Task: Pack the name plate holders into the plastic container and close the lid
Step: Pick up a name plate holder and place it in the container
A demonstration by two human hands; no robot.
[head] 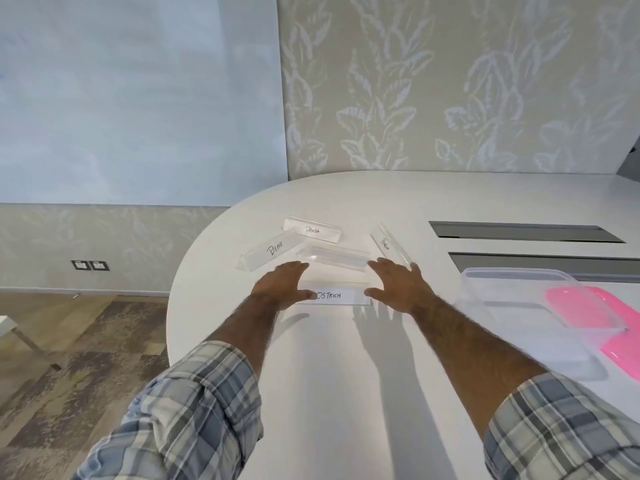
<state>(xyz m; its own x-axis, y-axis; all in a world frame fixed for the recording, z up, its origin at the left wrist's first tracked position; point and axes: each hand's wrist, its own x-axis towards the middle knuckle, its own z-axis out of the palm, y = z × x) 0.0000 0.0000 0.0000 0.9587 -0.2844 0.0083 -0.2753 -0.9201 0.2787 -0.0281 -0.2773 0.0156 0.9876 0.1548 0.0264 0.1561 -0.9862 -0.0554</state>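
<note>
While both hands are stretched out over the white counter [346, 393], no holder has yet gone into the container, so the task stands at its first step: picking up.

Head view. Five clear name plate holders lie in a loose group at the far left of the counter. The holder marked OSTRICH [337, 296] is nearest, lying flat between the two hands. An unlabelled-looking holder [334, 258] lies just beyond it. The BEAR holder [268, 250] is at far left, the PANDA holder [313, 230] farthest back, and a fifth holder [389, 244], its writing too small to read surely, slants at the right.

The left hand [280, 285] has its grip open, fingers spread, thumb resting at or just over the left end of the OSTRICH holder; it has hold of nothing. The right hand [398, 285] likewise has its grip open and empty, thumb close to the holder's right end; whether it touches, I cannot tell.

The plastic container [512, 306] sits at the near right, well apart from the holders, uncovered. The pink lid [595, 317] rests tilted across its right side.

Judgement: the next move calls for closing both grips on the ends of a holder, then carrying it right to the container. The lid may need shifting aside first.
</note>
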